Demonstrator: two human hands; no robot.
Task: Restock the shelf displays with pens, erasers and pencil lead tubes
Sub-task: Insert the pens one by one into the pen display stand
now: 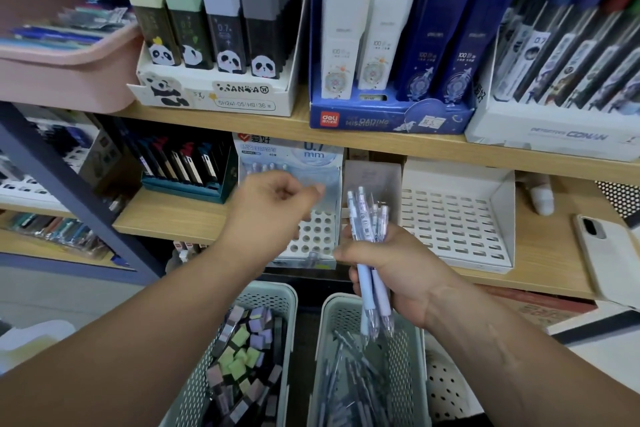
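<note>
My right hand [398, 274] grips a bundle of pale blue pens [367, 218], tips down, above a mint basket [329, 322] of loose pens. My left hand [273, 204] hovers with curled fingers in front of the white pen display box [318, 239], whose round holes show no pens; no pen shows in this hand. A second mint basket [284, 298] at lower left holds green, purple and grey erasers [242, 354]. Lead tube displays fill the upper shelf: a panda box [214, 28] and a blue box [398, 38].
An unfilled white slotted display tray [453, 222] sits right of the pen box. A phone [606, 253] lies on the shelf at far right. A pink bin [52, 55] stands upper left, and a dark display of pens [183, 166] is left of the pen box.
</note>
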